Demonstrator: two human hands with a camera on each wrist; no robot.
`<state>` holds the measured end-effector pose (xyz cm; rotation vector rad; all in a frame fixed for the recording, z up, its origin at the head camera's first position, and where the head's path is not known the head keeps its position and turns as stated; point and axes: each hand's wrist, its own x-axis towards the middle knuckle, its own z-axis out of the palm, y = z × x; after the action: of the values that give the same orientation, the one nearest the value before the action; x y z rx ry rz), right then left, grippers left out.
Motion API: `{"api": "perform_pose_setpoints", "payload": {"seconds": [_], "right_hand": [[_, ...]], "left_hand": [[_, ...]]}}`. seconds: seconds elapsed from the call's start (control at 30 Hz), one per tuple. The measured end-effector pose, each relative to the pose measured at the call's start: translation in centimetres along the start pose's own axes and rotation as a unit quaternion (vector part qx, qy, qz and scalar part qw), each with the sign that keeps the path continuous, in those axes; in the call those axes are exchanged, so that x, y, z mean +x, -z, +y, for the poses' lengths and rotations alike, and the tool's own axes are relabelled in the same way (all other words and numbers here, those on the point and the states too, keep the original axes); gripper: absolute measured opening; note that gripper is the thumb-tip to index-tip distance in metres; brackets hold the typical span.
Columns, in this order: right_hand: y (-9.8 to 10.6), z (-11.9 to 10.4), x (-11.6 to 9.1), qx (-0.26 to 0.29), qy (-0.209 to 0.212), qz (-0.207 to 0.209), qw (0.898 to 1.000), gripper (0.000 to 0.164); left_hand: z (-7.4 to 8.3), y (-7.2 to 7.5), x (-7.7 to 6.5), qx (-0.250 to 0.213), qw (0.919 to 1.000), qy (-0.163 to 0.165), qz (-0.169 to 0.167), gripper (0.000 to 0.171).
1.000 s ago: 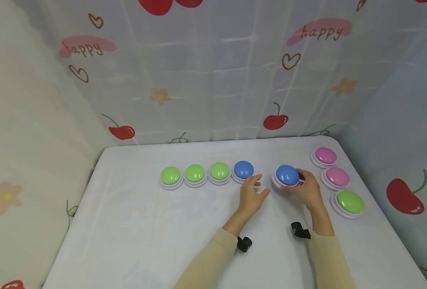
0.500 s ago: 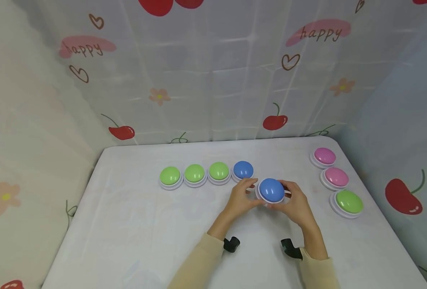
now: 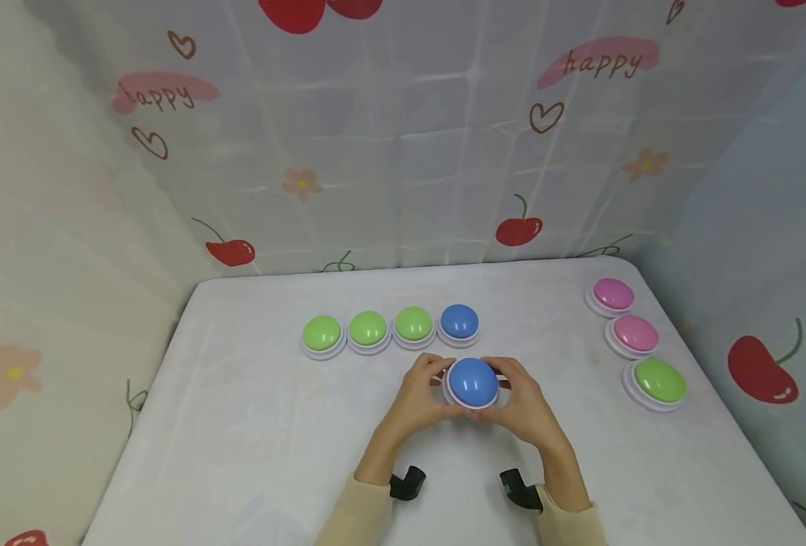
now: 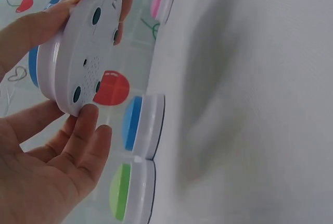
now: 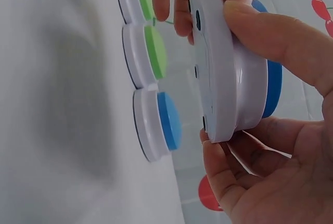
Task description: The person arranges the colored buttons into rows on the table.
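Observation:
A round push button with a blue dome [image 3: 473, 382] and white base is held up off the table between both hands. My left hand [image 3: 416, 400] grips its left edge, and my right hand [image 3: 522, 402] grips its right edge, thumbs close together at the near side. In the left wrist view the underside of its white base [image 4: 88, 52] shows small holes and dark round spots. Behind it, on the table, another blue push button [image 3: 459, 322] ends a row with green push buttons [image 3: 414, 324], their bases side by side.
On the right of the white table [image 3: 252, 425] stand two pink push buttons [image 3: 614, 294] and a green push button [image 3: 659, 381] along the edge. A printed curtain [image 3: 403, 152] hangs behind the table. Black wrist cameras [image 3: 408, 483] sit on both wrists.
The right hand has carried the blue push button left and nearer to the body. The left hand, earlier free of it, has come to grip its other side.

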<state>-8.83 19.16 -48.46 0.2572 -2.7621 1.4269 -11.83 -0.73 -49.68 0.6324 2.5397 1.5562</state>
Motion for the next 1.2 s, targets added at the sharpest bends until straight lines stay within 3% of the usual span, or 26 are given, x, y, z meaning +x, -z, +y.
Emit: {"api": "perform_pose_setpoints", "payload": {"seconds": [0.3, 0.53, 0.93, 1.2], "right_hand": [[-3.7, -1.9, -0.1, 0.038, 0.001, -0.03, 0.999, 0.086], [-7.3, -3.6, 1.0, 0.076, 0.007, -0.024, 0.997, 0.08], [-13.0, -6.2, 4.3, 0.1, 0.064, -0.045, 0.992, 0.079], [-16.6, -7.1, 6.3, 0.116, 0.059, -0.046, 0.99, 0.073]], "left_hand": [[-1.8, 2.4, -3.9, -0.007, 0.998, 0.014, 0.061, 0.069], [-3.2, 5.3, -6.1, -0.004, 0.9935, 0.035, 0.108, 0.069], [-5.3, 10.6, -7.6, 0.053, 0.9807, 0.093, 0.164, 0.072], [-6.9, 13.7, -8.1, 0.07, 0.9755, 0.133, 0.16, 0.071]]}}
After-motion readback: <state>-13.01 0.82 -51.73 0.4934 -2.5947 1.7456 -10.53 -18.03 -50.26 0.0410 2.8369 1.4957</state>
